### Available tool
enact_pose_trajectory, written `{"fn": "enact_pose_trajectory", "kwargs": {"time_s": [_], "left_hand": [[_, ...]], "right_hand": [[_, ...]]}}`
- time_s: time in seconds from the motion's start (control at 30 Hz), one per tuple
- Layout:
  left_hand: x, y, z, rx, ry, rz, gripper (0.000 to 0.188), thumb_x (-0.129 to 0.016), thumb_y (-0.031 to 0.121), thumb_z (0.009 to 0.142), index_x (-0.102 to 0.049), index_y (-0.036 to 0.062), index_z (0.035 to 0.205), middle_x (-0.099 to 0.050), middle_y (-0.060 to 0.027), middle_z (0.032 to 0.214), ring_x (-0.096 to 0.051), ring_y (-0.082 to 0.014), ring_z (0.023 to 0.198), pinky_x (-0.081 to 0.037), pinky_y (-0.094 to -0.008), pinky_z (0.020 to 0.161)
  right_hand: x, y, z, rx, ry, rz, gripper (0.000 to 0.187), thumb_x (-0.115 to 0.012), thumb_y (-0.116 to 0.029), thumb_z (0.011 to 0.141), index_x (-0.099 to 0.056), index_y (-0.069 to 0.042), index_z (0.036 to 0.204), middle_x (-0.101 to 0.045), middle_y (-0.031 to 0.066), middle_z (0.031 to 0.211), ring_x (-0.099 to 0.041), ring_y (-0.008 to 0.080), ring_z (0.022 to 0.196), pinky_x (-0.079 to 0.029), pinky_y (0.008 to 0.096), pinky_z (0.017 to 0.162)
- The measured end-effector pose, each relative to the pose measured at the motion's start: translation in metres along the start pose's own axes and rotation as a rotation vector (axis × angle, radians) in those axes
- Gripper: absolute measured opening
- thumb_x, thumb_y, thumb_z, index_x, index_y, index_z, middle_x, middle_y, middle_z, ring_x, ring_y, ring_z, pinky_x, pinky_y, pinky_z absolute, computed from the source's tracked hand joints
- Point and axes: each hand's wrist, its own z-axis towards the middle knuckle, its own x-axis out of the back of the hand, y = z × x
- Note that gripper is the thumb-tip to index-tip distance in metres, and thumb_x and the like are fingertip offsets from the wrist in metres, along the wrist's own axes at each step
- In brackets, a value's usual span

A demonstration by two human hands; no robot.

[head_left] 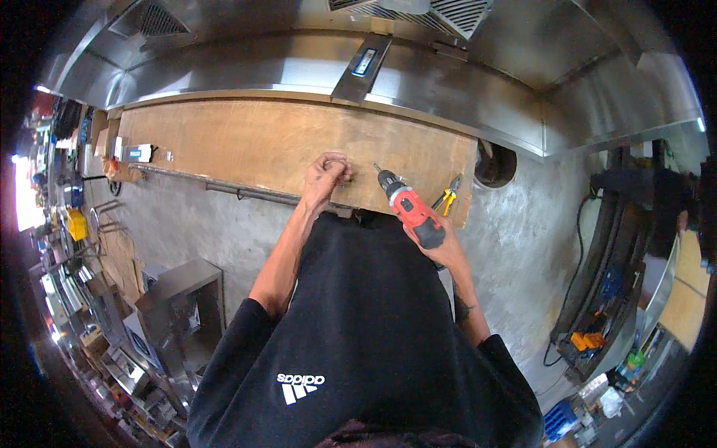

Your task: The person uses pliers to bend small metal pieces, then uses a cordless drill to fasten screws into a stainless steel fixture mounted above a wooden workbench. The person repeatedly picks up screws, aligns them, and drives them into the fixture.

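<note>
My right hand (448, 248) grips a red and black cordless drill (412, 212), its bit slanting up and left over a wooden board (246, 138). Over the same board, left of the drill, my left hand (327, 176) is closed with its fingers curled together. Whatever is in those fingers, if anything, is hidden or too small to name. A pair of pliers with yellow and black handles (449, 197) lies on the board, just right of the drill.
Shiny sheet-metal panels (284, 67) rise behind the board, with a dark metal bracket (363, 69) projecting over its back edge. A round opening (495, 164) sits beyond the board's right end. Metal cabinets (187, 299) stand lower left; orange tools (588, 341) lie at right.
</note>
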Motion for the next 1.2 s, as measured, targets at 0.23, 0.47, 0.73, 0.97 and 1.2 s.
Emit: {"fn": "enact_pose_trajectory", "kwargs": {"time_s": [0.23, 0.47, 0.73, 0.97, 1.2], "left_hand": [[-0.011, 0.022, -0.021, 0.081, -0.139, -0.162, 0.025, -0.064, 0.009, 0.1, -0.065, -0.0003, 0.123, -0.068, -0.005, 0.101, -0.065, -0.0119, 0.085, -0.055, -0.0235, 0.08], [-0.021, 0.029, -0.028, 0.128, -0.239, -0.185, 0.025, -0.064, 0.01, 0.099, -0.065, 0.0003, 0.122, -0.068, -0.0059, 0.106, -0.067, -0.012, 0.095, -0.057, -0.0242, 0.088], [-0.02, 0.03, -0.023, 0.1, -0.343, -0.016, 0.024, -0.063, 0.011, 0.1, -0.065, 0.0004, 0.122, -0.068, -0.0072, 0.107, -0.068, -0.0131, 0.099, -0.057, -0.0244, 0.091], [-0.024, 0.036, -0.02, 0.087, -0.401, 0.114, 0.023, -0.064, 0.014, 0.1, -0.067, 0.0009, 0.119, -0.069, -0.0056, 0.1, -0.067, -0.0118, 0.093, -0.055, -0.0252, 0.088], [-0.015, 0.052, -0.001, 0.055, -0.614, 0.353, 0.022, -0.063, 0.011, 0.1, -0.069, -0.0006, 0.117, -0.07, -0.0047, 0.095, -0.065, -0.0111, 0.087, -0.054, -0.0256, 0.084]], "right_hand": [[0.021, -0.088, 0.006, 0.092, -0.07, 0.143, 0.033, -0.078, -0.022, 0.089, -0.069, -0.003, 0.115, -0.075, 0.0095, 0.099, -0.071, 0.0178, 0.091, -0.054, 0.0333, 0.084], [0.019, -0.086, 0.003, 0.094, -0.085, 0.137, 0.034, -0.081, -0.017, 0.085, -0.07, -0.001, 0.113, -0.075, 0.01, 0.097, -0.069, 0.0152, 0.085, -0.054, 0.032, 0.08], [0.023, -0.084, -0.006, 0.042, -0.042, 0.134, 0.035, -0.081, -0.026, 0.086, -0.07, -0.002, 0.108, -0.075, 0.01, 0.098, -0.071, 0.0211, 0.091, -0.055, 0.0361, 0.085], [0.031, -0.077, -0.007, 0.044, -0.053, 0.086, 0.042, -0.081, -0.028, 0.085, -0.068, -0.002, 0.115, -0.075, 0.0119, 0.101, -0.072, 0.0244, 0.094, -0.054, 0.0375, 0.087], [0.044, -0.072, -0.002, 0.265, -0.107, 0.014, 0.063, -0.083, -0.019, 0.076, -0.061, -0.004, 0.132, -0.073, 0.0179, 0.112, -0.071, 0.0331, 0.1, -0.053, 0.0404, 0.091]]}}
